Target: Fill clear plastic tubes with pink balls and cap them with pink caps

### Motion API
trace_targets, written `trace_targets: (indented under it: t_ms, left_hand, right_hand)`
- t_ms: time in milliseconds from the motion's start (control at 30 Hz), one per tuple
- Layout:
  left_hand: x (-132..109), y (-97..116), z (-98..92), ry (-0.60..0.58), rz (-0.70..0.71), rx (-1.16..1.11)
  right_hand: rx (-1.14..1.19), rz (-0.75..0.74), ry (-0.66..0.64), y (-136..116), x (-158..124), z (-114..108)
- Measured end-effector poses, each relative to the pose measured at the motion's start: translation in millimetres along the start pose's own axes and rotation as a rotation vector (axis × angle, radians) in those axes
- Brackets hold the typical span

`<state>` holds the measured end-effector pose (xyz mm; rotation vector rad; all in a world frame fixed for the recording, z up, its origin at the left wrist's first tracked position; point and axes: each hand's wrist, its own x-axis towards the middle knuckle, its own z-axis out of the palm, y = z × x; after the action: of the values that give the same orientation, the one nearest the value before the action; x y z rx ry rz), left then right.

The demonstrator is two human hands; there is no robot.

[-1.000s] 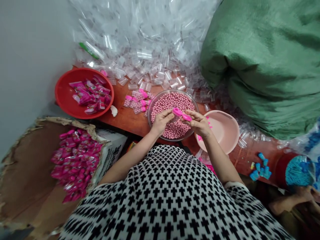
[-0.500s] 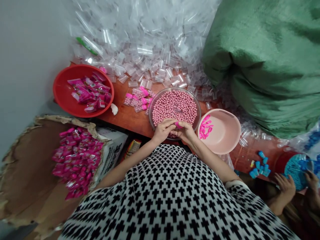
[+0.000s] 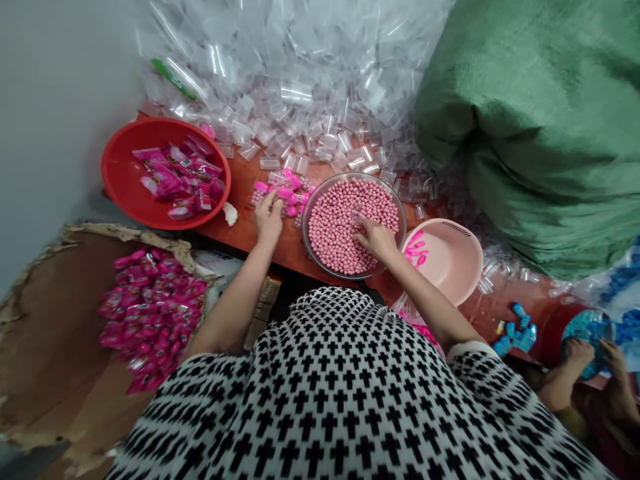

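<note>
My left hand (image 3: 269, 217) reaches out to a small pile of filled, pink-capped tubes (image 3: 289, 193) on the wooden table, its fingers stretched over them. My right hand (image 3: 375, 239) is down in the glass bowl (image 3: 395, 200) of pink beads (image 3: 340, 227). Its fingers are curled round the end of a clear tube (image 3: 357, 216) lying on the beads. A pink basin (image 3: 450, 267) with several pink caps (image 3: 413, 249) stands just right of the bowl.
A heap of empty clear tubes (image 3: 300, 87) covers the back of the table. A red bowl (image 3: 113, 180) and a torn cardboard box (image 3: 45, 320) at left hold pink packets. A green sack (image 3: 540, 133) fills the right. Another person's hands (image 3: 580, 350) work by blue caps (image 3: 515, 333).
Both hands held one pink-capped tube over the bowl's near edge. Now they are apart: the left has moved out to the pile of filled tubes, the right into the beads.
</note>
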<state>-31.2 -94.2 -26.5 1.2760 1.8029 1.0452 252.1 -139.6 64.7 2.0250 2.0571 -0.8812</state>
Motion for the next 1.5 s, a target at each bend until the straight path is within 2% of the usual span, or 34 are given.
trace_targets:
  t_ms: [100,167,300,400,533,600,667,800,900,1067,1233,1333,1500]
  left_hand:
    - [-1,-1,-0.2,0.006,0.034,0.082]
    - [-14,11,4.9,-0.029,0.134,0.092]
    - [-49,44,23.2,-0.187,0.332,0.078]
    - [-66,61,35.5,-0.284,0.363,0.083]
    - [-71,64,44.3,-0.385,0.342,0.131]
    - [-72,63,47.5,-0.423,0.289,0.172]
    - [-74,63,51.5,-0.467,0.228,0.163]
    - [-83,72,61.4,-0.542,0.127,-0.071]
    - [-87,82,65.3,-0.556,0.105,-0.249]
    - [-83,95,63.4,-0.621,0.103,-0.297]
    - [-74,101,61.0,-0.731,0.181,-0.27]
    - [-72,100,58.1,-0.787,0.243,-0.187]
    - [-72,89,57.4,-0.858,0.332,-0.047]
  right_hand:
    - [-0.055,0.039,-0.039,-7,1,9]
    - [-0.017,0.028,-0.039,-7,4,14]
    - [0.064,-0.051,-0.028,0,14,20]
    - [0.09,-0.074,-0.04,3,19,22]
    - [0.143,-0.041,-0.022,6,21,27]
    - [0.294,-0.031,0.015,10,20,32]
    - [0.578,-0.034,0.044,15,16,36]
    - [1.161,-0.096,0.031,20,5,39]
    - [1.285,-0.129,0.023,19,-7,31]
    - [1.075,-0.252,0.149,24,-23,-3]
    - [0.845,-0.437,0.053,28,-26,-31]
    - [0.678,-0.489,0.031,28,-24,-27]
    - [0.477,-0.469,-0.001,29,-23,6]
